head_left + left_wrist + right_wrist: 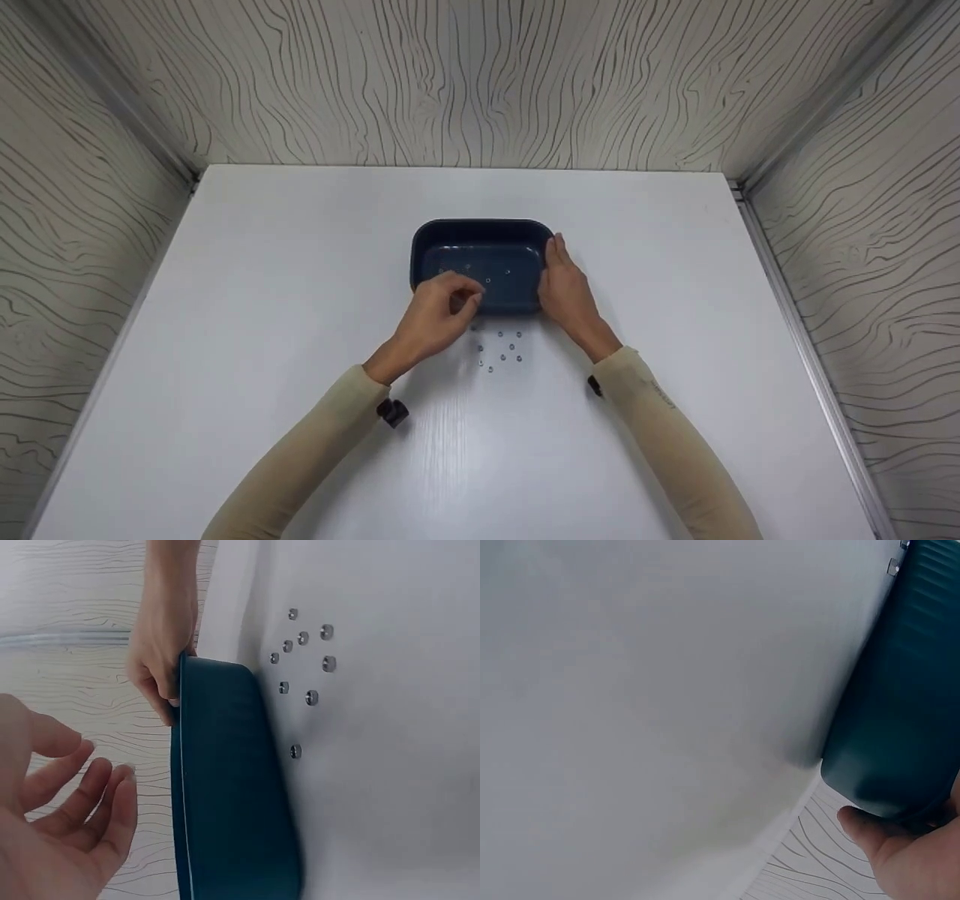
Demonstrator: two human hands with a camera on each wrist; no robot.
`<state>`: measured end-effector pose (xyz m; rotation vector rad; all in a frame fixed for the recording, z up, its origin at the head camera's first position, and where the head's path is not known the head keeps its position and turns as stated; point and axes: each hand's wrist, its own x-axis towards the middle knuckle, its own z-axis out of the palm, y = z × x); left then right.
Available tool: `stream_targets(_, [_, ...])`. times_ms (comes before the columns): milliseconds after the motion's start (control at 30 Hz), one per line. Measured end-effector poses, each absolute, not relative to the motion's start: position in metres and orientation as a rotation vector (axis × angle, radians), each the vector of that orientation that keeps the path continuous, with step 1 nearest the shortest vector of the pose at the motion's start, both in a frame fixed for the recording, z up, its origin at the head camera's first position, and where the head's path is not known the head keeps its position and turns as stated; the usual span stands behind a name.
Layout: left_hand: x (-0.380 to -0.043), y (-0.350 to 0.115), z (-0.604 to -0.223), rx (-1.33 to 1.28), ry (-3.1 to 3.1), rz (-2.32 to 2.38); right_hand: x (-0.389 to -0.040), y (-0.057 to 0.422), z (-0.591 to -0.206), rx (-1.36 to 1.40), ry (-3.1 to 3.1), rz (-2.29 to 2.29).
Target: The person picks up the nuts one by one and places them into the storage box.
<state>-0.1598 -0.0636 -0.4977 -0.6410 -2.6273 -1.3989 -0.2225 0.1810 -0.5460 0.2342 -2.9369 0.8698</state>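
Nuts: 9 on table, just below tub at centre of head frame; few more inside tub. My left hand hangs over tub's lower left, fingers loosely curled, no nut visible at tips. My right hand grips tub's right rim. I'd pinch nuts singly by their sides, holding tub steady. Tub's near wall stands in way. Patterned wall across top.

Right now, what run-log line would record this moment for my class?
left hand: loosely curled over blue tray | right hand: grips tray's right side | metal nuts: some inside tray, others on table
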Motion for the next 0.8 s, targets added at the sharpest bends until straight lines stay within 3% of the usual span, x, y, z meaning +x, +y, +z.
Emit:
stream_targets(300, [-0.138,-0.063,-0.504,-0.881,-2.661,-0.906,-0.221,0.181,-0.545,0.239,-2.934,0.818])
stream_targets(800, [-0.131,-0.066,-0.547,-1.005,-2.668,-0.519,-0.221,0.182,-0.546,0.283,-2.927,0.767])
